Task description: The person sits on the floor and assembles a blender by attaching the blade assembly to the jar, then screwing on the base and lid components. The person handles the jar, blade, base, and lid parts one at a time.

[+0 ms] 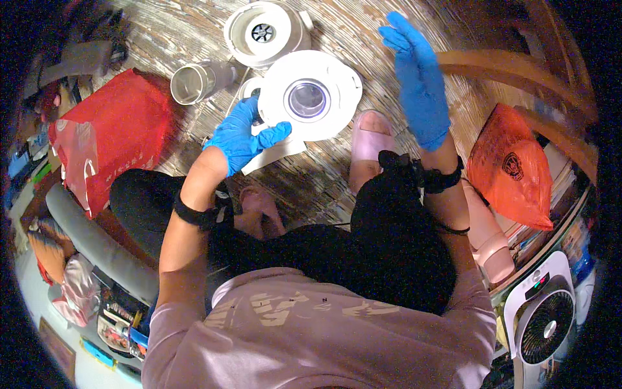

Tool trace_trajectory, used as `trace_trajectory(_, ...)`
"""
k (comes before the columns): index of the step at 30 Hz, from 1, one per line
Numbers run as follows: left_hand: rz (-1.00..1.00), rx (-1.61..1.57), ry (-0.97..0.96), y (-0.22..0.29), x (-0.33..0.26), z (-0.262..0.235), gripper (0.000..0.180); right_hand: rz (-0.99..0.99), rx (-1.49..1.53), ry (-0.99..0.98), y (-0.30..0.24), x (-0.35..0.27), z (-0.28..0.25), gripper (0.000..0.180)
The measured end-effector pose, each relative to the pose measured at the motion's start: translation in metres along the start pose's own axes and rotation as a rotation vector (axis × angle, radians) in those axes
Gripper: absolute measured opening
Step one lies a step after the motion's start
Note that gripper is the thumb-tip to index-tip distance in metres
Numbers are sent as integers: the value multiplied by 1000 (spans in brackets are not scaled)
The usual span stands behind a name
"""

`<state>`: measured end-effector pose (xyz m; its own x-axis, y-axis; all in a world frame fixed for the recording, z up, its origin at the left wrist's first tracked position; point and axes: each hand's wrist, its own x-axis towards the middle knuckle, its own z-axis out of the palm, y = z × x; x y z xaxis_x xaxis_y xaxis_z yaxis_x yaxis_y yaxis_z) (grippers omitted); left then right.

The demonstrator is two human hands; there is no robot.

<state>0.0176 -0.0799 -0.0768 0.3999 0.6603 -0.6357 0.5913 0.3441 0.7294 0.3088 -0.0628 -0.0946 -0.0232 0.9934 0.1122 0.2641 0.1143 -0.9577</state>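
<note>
My left hand (238, 137), in a blue glove, grips the near left edge of a round white appliance part (337, 84). Its thumb lies over the top and the other fingers curl at the side. A clear round window (307, 100) sits in the middle of that part. My right hand (418, 81), gloved in blue too, is raised to the right with its fingers stretched out and nothing in them. Just beyond the held part stands a white appliance base (280, 44) with a dark coupling in its centre. A clear cup (192, 85) lies tilted to the left.
A red bag (120, 123) stands at the left and an orange-red plastic bag (512, 172) at the right. Curved wooden furniture (505, 65) rises at the far right. A white strip (277, 157) lies below my left hand. A fan (545, 324) stands at the lower right.
</note>
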Motion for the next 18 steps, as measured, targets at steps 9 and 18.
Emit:
trace_trajectory(9, 305, 375, 305, 10, 5, 0, 132, 43, -177, -15, -24, -4, -2, 42)
trace_trajectory(18, 462, 312, 337, 19, 25, 30, 143, -180, -786, -411, -45, -13, 69, 61)
